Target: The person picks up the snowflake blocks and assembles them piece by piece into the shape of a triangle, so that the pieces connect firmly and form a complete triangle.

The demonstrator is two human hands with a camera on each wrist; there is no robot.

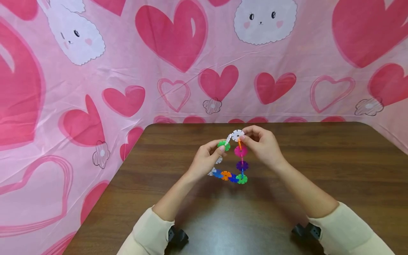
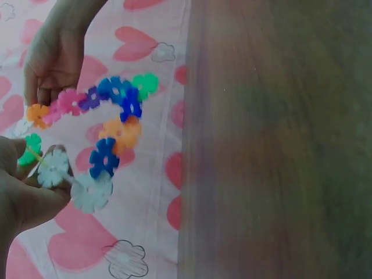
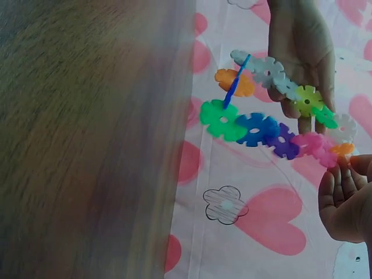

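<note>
A loop of interlocking notched plastic discs [image 1: 226, 175], coloured white, green, orange, pink, purple and blue, hangs between both hands above the table. My left hand [image 1: 204, 161] pinches the loop at a green disc [image 1: 225, 143] on its upper left. At the top, my right hand [image 1: 262, 145] pinches a white disc [image 1: 237, 135] by its right edge, close to an orange disc [image 3: 343, 149]. Pink disc [image 1: 240, 151] and purple disc [image 1: 242, 165] hang below it, down to a green corner disc [image 1: 242, 179]. Left fingers partly hide the loop's left side in the head view.
The brown wooden table [image 1: 134, 198] spreads beneath the hands. Behind it and along its left stands a pink cloth [image 1: 134, 60] printed with hearts. Black wrist devices [image 1: 178, 238] sit at both sleeve cuffs.
</note>
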